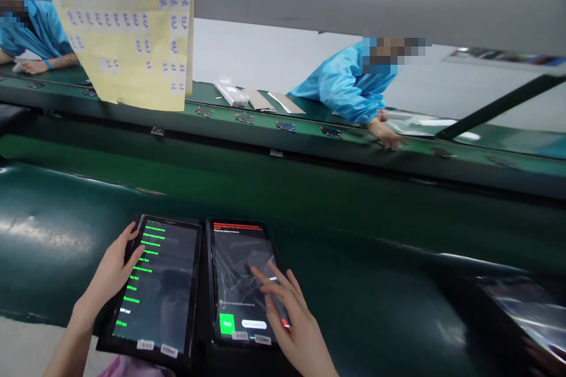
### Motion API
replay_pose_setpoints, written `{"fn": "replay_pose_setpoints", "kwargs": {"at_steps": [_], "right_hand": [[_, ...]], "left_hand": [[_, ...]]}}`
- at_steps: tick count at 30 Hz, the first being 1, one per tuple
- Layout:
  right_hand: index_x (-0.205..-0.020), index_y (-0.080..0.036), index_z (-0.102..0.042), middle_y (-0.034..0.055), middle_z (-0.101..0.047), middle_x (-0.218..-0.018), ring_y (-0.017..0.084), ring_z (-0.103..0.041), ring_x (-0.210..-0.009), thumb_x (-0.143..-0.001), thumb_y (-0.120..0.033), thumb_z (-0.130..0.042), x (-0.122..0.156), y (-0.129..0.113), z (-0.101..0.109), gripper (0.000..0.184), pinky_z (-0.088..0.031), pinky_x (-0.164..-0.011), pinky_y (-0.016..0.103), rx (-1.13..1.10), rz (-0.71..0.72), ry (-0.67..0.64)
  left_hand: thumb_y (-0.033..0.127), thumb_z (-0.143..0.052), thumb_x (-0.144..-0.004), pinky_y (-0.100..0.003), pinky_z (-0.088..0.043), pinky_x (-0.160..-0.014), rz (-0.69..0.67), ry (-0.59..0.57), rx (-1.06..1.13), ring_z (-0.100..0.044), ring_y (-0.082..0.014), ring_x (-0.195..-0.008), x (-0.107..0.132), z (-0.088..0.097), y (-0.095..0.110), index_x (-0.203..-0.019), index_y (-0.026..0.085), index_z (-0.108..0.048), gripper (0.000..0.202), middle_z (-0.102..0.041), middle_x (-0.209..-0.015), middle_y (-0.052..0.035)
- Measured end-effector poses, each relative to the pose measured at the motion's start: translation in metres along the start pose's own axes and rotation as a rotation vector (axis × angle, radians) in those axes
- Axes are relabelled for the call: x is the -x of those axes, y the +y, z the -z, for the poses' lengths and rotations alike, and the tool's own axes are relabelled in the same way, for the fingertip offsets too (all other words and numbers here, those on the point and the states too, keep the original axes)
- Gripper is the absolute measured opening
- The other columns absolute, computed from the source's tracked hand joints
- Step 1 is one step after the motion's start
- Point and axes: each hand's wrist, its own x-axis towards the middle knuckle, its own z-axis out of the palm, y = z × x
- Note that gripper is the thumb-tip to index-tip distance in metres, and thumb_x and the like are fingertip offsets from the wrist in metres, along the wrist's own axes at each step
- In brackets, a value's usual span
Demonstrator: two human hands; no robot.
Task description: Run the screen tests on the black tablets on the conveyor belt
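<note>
**Testing two tablets side by side on a green belt**

Tapping and swiping seems to be the step in hand: two black, flat, glass-fronted tablets lie side by side, nearly touching, on the dark green glossy conveyor belt [354,306] at the bottom of the view.

The left tablet [154,285] shows a dark screen with a column of green text lines. The left hand [110,271] rests on its left edge, fingers loosely spread, with the thumb over the upper left corner of the screen. It steadies the tablet and is not clamped around it.

The right tablet [243,280] shows red text along the top, faint white scribbled lines across the dark middle, and a green button at lower left. The right hand [287,312] lies over the lower right of that screen, fingers apart and extended, fingertips on or just above the glass; contact cannot be told for certain.

Judging by the display, the next move calls for a light, accurate fingertip touch on the screen while the other hand keeps its tablet from sliding.

Beyond the belt runs a raised dark green counter [309,147] carrying small dark parts in a row and some pale flat packets. Two co-workers in bright blue smocks lean over it, one at far left [35,35] and one at right [345,82]. A yellow paper sheet with blue printed marks [132,29] hangs at upper left.
</note>
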Motion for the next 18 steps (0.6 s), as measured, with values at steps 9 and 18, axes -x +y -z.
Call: {"fn": "replay_pose_setpoints", "kwargs": {"at_steps": [9, 18], "right_hand": [[-0.112, -0.017, -0.060, 0.0139, -0.066, -0.111, 0.026, -0.067, -0.088, -0.086, -0.063, -0.046, 0.024, 0.063, 0.001, 0.055, -0.055, -0.065, 0.033, -0.043, -0.698, 0.213], [-0.099, -0.015, -0.067, 0.0160, -0.069, -0.103, 0.035, -0.066, -0.101, -0.078, -0.071, -0.055, -0.004, 0.079, -0.015, 0.061, -0.056, -0.080, 0.047, -0.240, -0.814, 0.103]], "left_hand": [[0.062, -0.047, -0.085, -0.043, -0.046, -0.089, 0.077, 0.054, 0.008, -0.057, -0.0314, -0.111, -0.003, -0.003, 0.009, -0.143, 0.023, -0.032, 0.071, -0.057, -0.128, -0.0100], [0.083, -0.043, -0.073, -0.054, -0.045, -0.095, 0.357, 0.029, 0.102, -0.058, -0.0401, -0.109, -0.003, 0.011, -0.002, -0.121, 0.009, -0.055, 0.089, -0.062, -0.115, -0.0198]]}}
